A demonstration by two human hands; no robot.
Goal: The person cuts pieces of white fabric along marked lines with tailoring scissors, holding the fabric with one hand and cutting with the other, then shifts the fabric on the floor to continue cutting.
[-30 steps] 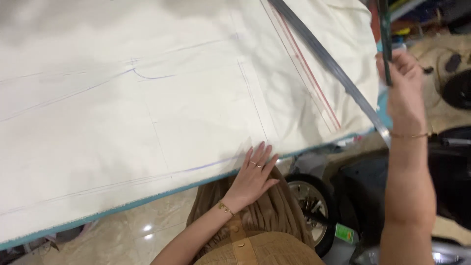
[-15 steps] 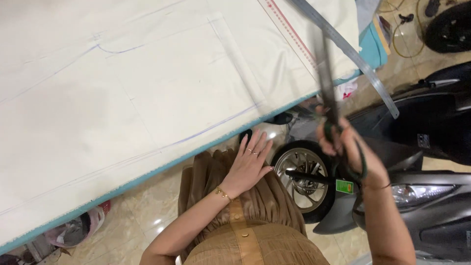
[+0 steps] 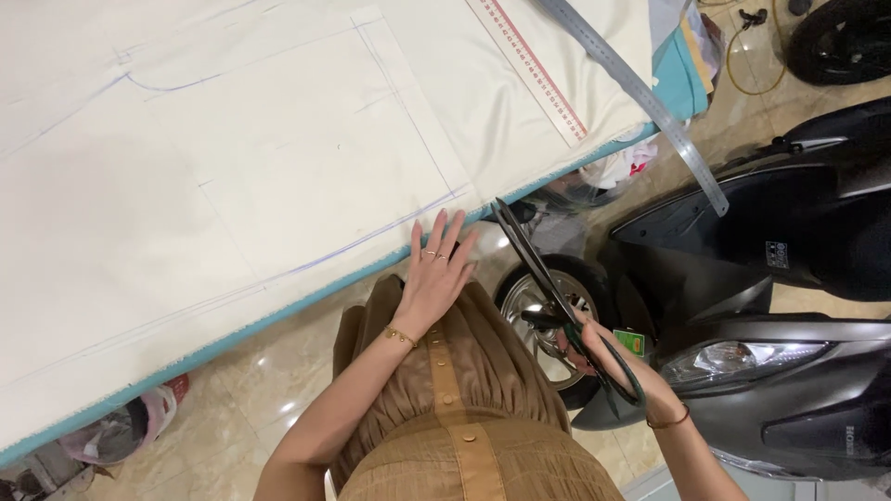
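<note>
At the table edge, your left hand (image 3: 434, 274) is lying spread on cream fabric (image 3: 278, 158) — your right hand (image 3: 617, 366) is gripping long scissors (image 3: 548, 283).

One head camera looks steeply down, close over the table (image 3: 278, 315) edge, with the person's body at the bottom of the view.

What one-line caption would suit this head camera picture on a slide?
Left hand rests at the edge of cream fabric while the right hand points long scissors at it.
</note>
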